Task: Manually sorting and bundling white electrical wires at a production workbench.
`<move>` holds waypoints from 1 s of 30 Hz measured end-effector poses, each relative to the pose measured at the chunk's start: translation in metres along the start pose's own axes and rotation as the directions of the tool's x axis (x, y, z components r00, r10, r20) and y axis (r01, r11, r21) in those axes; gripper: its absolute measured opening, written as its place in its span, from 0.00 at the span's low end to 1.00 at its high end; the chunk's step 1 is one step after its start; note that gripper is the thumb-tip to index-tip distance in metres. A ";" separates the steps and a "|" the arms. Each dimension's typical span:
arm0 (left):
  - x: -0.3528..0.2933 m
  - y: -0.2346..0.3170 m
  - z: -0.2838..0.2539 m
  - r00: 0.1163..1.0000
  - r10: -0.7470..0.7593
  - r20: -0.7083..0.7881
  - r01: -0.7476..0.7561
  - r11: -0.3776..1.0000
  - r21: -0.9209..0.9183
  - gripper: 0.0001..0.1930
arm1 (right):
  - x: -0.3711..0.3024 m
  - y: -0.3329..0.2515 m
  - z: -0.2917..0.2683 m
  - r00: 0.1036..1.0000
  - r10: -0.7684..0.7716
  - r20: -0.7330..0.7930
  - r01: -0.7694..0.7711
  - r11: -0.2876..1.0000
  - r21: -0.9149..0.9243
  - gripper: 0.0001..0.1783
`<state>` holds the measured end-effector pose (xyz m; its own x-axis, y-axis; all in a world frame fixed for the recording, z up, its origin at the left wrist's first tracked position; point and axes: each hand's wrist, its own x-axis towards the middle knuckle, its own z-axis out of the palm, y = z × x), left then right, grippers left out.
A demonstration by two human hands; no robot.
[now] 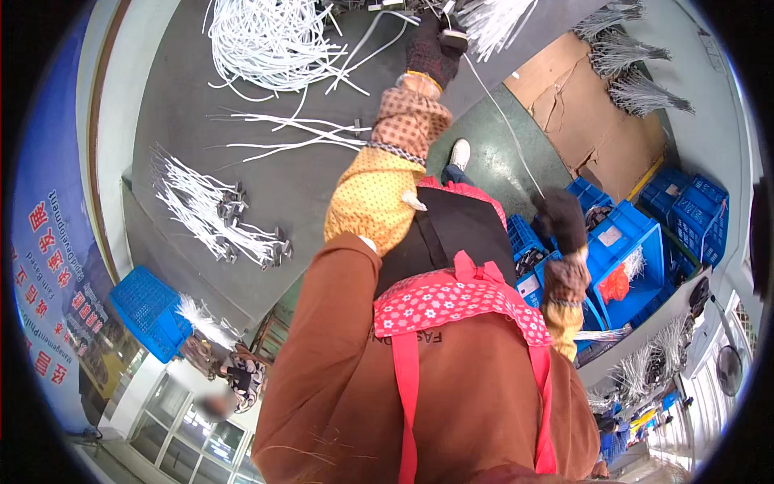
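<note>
While the left hand (pixel 434 55) reaches far forward at the grey table's (pixel 181 101) edge, fingers closed on a white cable (pixel 510 127), the right hand (pixel 562 219) hangs low, right side, at the cable's lower end; finger state there cannot be told. Cable spans between, above green floor (pixel 501 179). Blue crate (pixel 598 262) beside right hand.

A blue banner (pixel 48 266) with lettering fills the far left. Near it, beside the tabletop (pixel 185 89), sits a blue basket (pixel 147 313); below are another person (pixel 240 373) and a paned window (pixel 189 444). Rightward, past the green floor (pixel 488 133), are cracked brown cardboard (pixel 601 113), blue crates (pixel 698 210) and a red bag (pixel 614 285).
</note>
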<state>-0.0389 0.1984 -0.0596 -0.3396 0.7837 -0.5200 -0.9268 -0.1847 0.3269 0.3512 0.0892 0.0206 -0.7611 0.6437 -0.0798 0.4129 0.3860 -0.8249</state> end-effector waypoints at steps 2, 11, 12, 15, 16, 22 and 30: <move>-0.023 0.002 0.016 0.995 -0.017 0.099 0.016 1.000 0.014 0.11 | -0.094 0.062 -0.021 0.985 -0.085 0.152 0.097 0.992 -0.077 0.03; -0.076 0.030 -0.030 0.985 0.057 0.160 -0.090 0.975 0.202 0.15 | -0.197 0.042 -0.065 0.703 0.682 0.204 -0.695 0.597 0.400 0.15; -0.080 0.032 -0.033 0.986 0.047 0.158 -0.079 0.976 0.204 0.16 | -0.200 0.047 -0.065 0.701 0.681 0.211 -0.698 0.595 0.398 0.15; -0.092 0.035 -0.036 0.981 0.050 0.189 -0.093 0.970 0.225 0.17 | -0.202 0.059 -0.069 0.776 0.613 0.148 -0.607 0.660 0.443 0.14; -0.098 0.041 -0.037 0.978 0.056 0.199 -0.102 0.968 0.231 0.17 | -0.192 0.059 -0.070 0.782 0.601 0.163 -0.603 0.665 0.440 0.14; -0.136 0.045 -0.018 0.775 0.293 0.560 -0.619 0.177 0.765 0.20 | -0.165 0.040 -0.065 0.619 0.722 0.309 -0.698 0.326 0.637 0.10; -0.210 0.052 -0.036 0.993 0.085 -0.080 -0.036 0.876 0.480 0.19 | 0.027 -0.029 0.011 0.814 0.491 0.310 -0.581 0.691 0.430 0.11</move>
<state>-0.0212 0.0031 0.0383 -0.4286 0.7156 -0.5516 -0.7231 0.0943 0.6842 0.3133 0.0882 0.0363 -0.5717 0.5083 -0.6441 0.5123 -0.3921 -0.7641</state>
